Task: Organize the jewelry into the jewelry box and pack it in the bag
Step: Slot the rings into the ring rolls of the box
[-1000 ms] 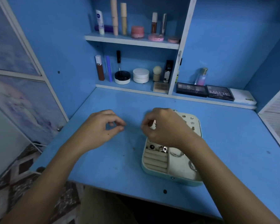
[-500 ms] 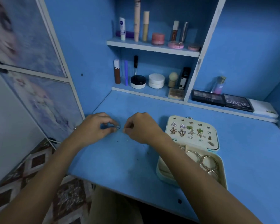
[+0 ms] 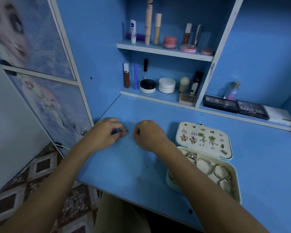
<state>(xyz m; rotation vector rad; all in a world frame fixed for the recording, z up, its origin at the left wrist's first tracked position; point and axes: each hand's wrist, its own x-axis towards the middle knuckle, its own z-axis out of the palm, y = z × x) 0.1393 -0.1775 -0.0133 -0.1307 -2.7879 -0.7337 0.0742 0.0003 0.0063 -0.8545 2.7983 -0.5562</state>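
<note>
A blue worktop [image 3: 124, 169] fills the frame under shelves of cosmetics; at its right sits the open jewelry box [image 3: 225, 152], lid panel [image 3: 207, 135] laid back w/ earring pairs pinned in rows, base tray [image 3: 232, 172] holding hoops [image 3: 220, 170] & part-hidden by the right forearm. No bag in view. Well left of the box, both hands meet low over the worktop: left hand [image 3: 104, 133] curled, thumb & forefinger pinching a small silvery ring-like piece [image 3: 126, 131]; right hand [image 3: 148, 133] curled just beside it, fingertips nipped together on something too tiny to make out, poss. a backing or post. Judged risks, biggest first: the box sits near the worktop's front edge, close under the right forearm, so a careless sweep back toward it could nudge it off & spill hoops & earrings onto the floor. Next, the pinched piece is being worked in the open, not above the tray, so a slip of grip would send it rolling toward the left edge & the patterned floor, where it would be hard to spot. Smallest: whatever the right hand holds is so minute that in this dim light it could drop unnoticed among the specks on the worktop
</note>
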